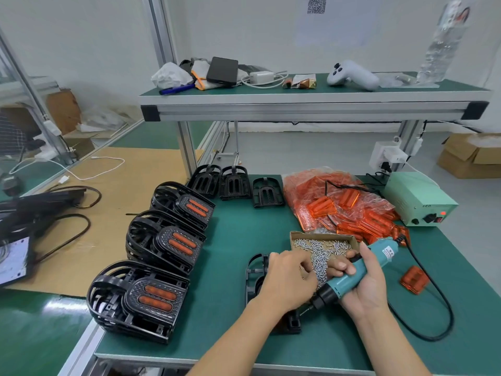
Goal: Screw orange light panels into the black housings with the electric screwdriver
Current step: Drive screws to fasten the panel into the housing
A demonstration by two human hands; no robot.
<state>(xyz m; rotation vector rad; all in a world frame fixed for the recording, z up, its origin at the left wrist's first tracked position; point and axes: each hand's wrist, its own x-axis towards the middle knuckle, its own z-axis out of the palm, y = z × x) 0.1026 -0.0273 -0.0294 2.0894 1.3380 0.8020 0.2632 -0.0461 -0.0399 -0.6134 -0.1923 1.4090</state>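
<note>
The room had white walls (pixel 81 36) and a pale floor (pixel 311 147). A big green table (pixel 235 240) filled the near part. A high green shelf (pixel 311 89) on metal legs stood over its far side, with a black case (pixel 222 70), a white charger (pixel 261 77) and a grey controller (pixel 352 76) on it. A brown board (pixel 108 202) lay on the left, and cardboard boxes (pixel 471 156) sat far right on the floor.

Three stacks of finished black housings (pixel 141 299) with orange panels stood in a row at the left of the table. Three bare housings (pixel 234 183) stood at the far side. A clear bag of orange panels (pixel 341 202) lay to the right of them, beside a pale green power box (pixel 417 199). A small box of screws (pixel 322 245) sat near the middle. One loose orange panel (pixel 414 279) lay on the right.

The left hand (pixel 287 280) rested on a black housing (pixel 257 278) near the person, its fingers curled; what they pinched could not be seen. The right hand (pixel 363 283) gripped the blue screwdriver (pixel 360 270), fingers wrapped around it, the tip pointing down and left.
</note>
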